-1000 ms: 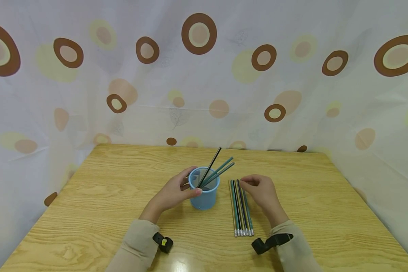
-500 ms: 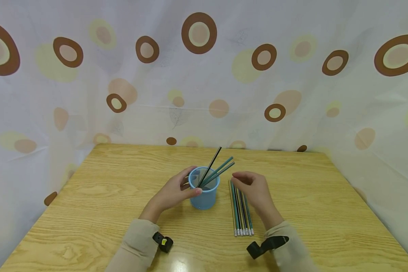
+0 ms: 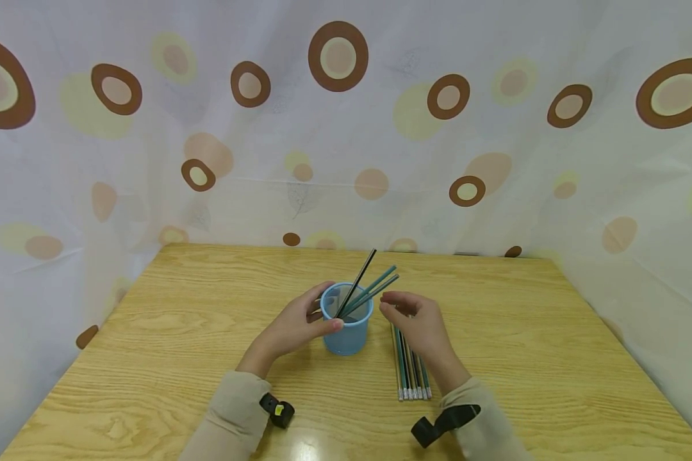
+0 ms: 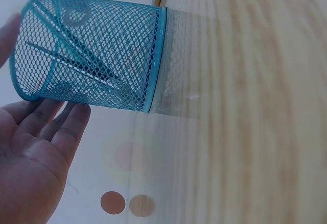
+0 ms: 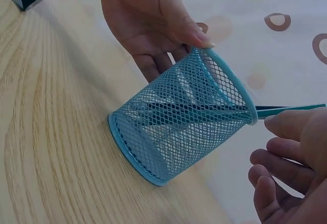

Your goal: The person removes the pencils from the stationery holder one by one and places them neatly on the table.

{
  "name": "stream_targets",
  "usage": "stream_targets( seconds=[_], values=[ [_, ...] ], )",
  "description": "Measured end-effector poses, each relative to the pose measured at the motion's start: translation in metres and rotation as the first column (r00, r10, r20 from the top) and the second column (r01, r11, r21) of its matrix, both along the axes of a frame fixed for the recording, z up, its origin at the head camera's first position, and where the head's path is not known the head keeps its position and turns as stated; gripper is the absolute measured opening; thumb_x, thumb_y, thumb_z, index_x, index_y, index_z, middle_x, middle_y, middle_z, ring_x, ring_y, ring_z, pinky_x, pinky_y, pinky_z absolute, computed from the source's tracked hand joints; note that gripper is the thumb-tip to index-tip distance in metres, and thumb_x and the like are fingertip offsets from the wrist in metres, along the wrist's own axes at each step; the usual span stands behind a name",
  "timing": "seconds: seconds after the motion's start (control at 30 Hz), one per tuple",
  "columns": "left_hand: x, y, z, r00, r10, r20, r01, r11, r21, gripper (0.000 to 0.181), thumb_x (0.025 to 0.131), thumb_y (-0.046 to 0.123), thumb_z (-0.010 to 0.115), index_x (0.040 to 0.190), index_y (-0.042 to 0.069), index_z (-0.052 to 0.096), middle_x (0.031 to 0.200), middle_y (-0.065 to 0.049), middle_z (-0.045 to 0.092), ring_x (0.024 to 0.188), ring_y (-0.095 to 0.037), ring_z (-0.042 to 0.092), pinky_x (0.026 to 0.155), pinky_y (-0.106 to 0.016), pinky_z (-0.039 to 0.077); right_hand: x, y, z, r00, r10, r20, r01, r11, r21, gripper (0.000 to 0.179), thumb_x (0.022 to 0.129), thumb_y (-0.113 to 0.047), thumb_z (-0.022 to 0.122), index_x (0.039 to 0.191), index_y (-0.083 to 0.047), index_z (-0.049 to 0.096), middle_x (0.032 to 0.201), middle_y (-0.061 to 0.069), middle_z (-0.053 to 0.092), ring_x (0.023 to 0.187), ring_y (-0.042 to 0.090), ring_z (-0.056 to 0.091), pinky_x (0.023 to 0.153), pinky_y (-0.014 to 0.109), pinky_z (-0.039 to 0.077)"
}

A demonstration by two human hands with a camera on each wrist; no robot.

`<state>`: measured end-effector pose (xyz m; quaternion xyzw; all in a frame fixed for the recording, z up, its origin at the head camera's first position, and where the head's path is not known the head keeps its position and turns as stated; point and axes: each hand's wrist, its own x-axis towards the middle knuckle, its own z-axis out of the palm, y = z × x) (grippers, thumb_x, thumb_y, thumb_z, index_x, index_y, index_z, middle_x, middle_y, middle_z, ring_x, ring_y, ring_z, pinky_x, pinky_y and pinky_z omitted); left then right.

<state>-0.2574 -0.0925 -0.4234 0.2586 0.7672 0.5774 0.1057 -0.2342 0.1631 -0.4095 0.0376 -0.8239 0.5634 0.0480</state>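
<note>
Your left hand (image 3: 293,328) grips the cup (image 3: 346,339).
Your right hand (image 3: 422,321), loose and empty, hovers beside it, partly hiding the pencils (image 3: 411,368).

pale brown-ringed sheet (image 3: 300,134) behind | wood-grain table (image 3: 553,358) | small white glare (image 3: 306,451)

Just right of the cup (image 3: 346,339), hidden by the right hand (image 3: 421,323): far ends of the flat-lying pencils (image 3: 408,371). Behind the cup, partly hidden: left hand (image 3: 291,330). Inside, blurred through its mesh: lower ends of leaning pencils (image 3: 356,282).
</note>
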Motion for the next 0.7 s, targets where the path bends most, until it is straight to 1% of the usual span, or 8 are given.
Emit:
stream_targets(
  seconds=[0.2, 0.43, 0.53, 0.7],
  values=[
    [0.001, 0.0, 0.0, 1.0, 0.0, 0.007, 0.0, 1.0, 0.004, 0.081, 0.093, 0.029, 0.072, 0.157, 0.017, 0.026, 0.153, -0.006, 0.038, 0.14, -0.028, 0.037, 0.112, -0.041, 0.035, 0.002, -0.006, -0.001, 0.999, 0.034, -0.021, -0.034, 0.999, -0.001, 0.032, 0.095, -0.025, 0.069, 0.124, -0.01, 0.07, 0.125, 0.004, 0.065, 0.108, 0.023, 0.056, 0.085, 0.035, 0.052],
    [0.001, 0.001, 0.0, 1.0, 0.005, 0.011, -0.005, 1.0, 0.002, 0.081, 0.092, 0.029, 0.073, 0.157, 0.017, 0.025, 0.153, -0.006, 0.038, 0.14, -0.027, 0.037, 0.112, -0.04, 0.035, 0.003, -0.012, -0.003, 0.999, 0.04, -0.009, -0.04, 0.998, -0.053, 0.032, 0.095, -0.021, 0.069, 0.126, -0.013, 0.069, 0.127, 0.001, 0.064, 0.106, 0.024, 0.057, 0.083, 0.035, 0.051],
    [0.001, 0.001, 0.0, 1.0, 0.006, 0.009, -0.006, 1.0, -0.003, 0.082, 0.092, 0.03, 0.073, 0.157, 0.017, 0.025, 0.153, -0.006, 0.038, 0.14, -0.027, 0.037, 0.113, -0.041, 0.035, 0.004, -0.013, -0.002, 0.999, 0.035, -0.013, -0.036, 0.997, -0.068, 0.03, 0.095, -0.02, 0.069, 0.125, -0.014, 0.07, 0.126, 0.001, 0.065, 0.105, 0.024, 0.058, 0.083, 0.036, 0.051],
    [0.001, 0.001, 0.001, 1.0, 0.004, 0.008, -0.004, 1.0, -0.004, 0.082, 0.092, 0.03, 0.073, 0.157, 0.017, 0.025, 0.154, -0.006, 0.037, 0.141, -0.027, 0.036, 0.113, -0.04, 0.035, 0.004, -0.014, -0.001, 1.0, 0.019, -0.022, -0.021, 0.996, -0.092, 0.026, 0.095, -0.018, 0.069, 0.12, -0.011, 0.073, 0.121, 0.002, 0.068, 0.107, 0.022, 0.057, 0.088, 0.037, 0.049]
  ],
)
